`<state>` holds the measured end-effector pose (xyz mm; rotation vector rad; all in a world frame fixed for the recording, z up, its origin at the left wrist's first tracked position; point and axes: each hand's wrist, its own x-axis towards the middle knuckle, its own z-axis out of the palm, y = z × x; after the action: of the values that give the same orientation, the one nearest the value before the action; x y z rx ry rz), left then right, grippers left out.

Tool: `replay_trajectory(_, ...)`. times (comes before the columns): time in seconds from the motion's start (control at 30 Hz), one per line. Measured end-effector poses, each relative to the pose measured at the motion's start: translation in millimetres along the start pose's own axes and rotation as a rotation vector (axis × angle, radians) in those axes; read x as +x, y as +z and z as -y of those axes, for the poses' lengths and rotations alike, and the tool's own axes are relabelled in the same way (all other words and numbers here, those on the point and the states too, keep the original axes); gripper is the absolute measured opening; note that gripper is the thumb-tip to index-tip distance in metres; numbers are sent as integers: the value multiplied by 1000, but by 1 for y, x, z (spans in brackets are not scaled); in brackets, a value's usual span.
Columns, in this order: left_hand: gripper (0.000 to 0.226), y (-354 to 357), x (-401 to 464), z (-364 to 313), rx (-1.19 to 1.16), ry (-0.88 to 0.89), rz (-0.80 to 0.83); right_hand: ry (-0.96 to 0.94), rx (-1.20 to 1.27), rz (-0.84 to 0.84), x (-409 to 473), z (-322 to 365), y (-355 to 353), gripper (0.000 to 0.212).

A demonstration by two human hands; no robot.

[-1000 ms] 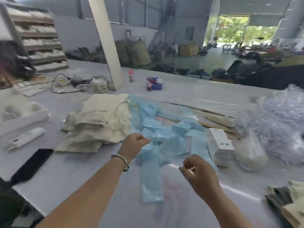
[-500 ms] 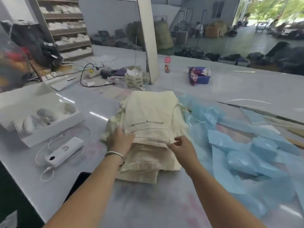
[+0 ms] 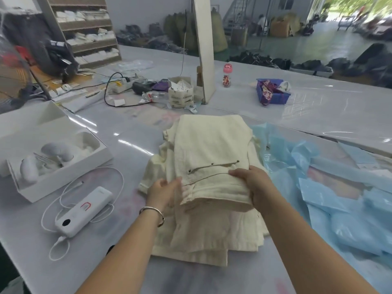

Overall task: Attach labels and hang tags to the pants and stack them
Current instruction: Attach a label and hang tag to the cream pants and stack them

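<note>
Both hands sit on the top pair of cream pants point(image 3: 212, 149), which lies on the stack of folded pants point(image 3: 203, 240) in front of me. Left hand point(image 3: 164, 193) has its fingers curled under the near-left fold, thumb on top, gripping the cloth; one bracelet point(image 3: 151, 211) rings that wrist. Right hand point(image 3: 252, 185) lies half-open, palm down, fingers clamping the right edge. I cannot count the pairs beneath. Just right, touching the stack, is a heap of blue plastic bags point(image 3: 339, 209). To the left I see one white power bank point(image 3: 83, 212) with its cable and one open white box point(image 3: 53, 160), well apart, with bare table point(image 3: 131, 145) between. Near table edge runs lower left.
</note>
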<state>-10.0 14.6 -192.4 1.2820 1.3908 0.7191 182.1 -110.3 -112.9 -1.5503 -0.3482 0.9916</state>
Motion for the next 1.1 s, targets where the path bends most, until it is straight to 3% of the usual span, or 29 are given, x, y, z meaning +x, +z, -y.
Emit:
replay_trajectory(0.1, 42, -4, 6, -10, 48, 100, -134, -53, 164, 301, -41, 6, -27, 39)
replay_trajectory(0.23, 43, 1, 3, -28, -349, -65, 229, 26, 333, 672, -81, -23, -68, 44)
replay_trajectory(0.27, 42, 5, 2, -30, -428, -97, 300, 92, 417, 691, -85, -36, -72, 50)
replay_trajectory(0.33, 33, 14, -2, -33, -484, -114, 307, 284, 491, 540, -86, -61, -75, 69)
replay_trajectory(0.4, 19, 14, -12, -32, -488, -104, 311, 269, 469, 386, -82, -77, -83, 69)
replay_trajectory(0.43, 16, 12, -20, -31, -526, -100, 394, 229, 479, 363, -81, -77, -85, 70)
replay_trajectory(0.57, 28, -16, -40, -25, -785, -46, 808, 15, 592, 491, -83, -78, -94, 88)
replay_trajectory(0.6, 29, -19, -43, -23, -802, -20, 871, 40, 642, 552, -81, -83, -98, 92)
replay_trajectory(0.7, 32, -12, -49, -14, -593, 3, 618, 132, 730, 686, -71, -75, -91, 93)
replay_trajectory(0.77, 55, -7, -55, -6, -488, -93, 629, 170, 625, 560, -67, -66, -83, 72)
replay_trajectory(0.83, 66, -3, -58, 0, -430, -100, 526, 168, 482, 414, -61, -61, -75, 52)
replay_trajectory(0.93, 91, -1, -65, 4, -349, -106, 357, 183, 397, 336, -64, -53, -67, 35)
replay_trajectory(1.0, 85, -3, -73, 6, -326, -174, 361, 165, 390, 341, -72, -48, -67, 36)
replay_trajectory(1.1, 72, -7, -79, 18, -300, -270, 400, 80, 382, 422, -88, -45, -66, 54)
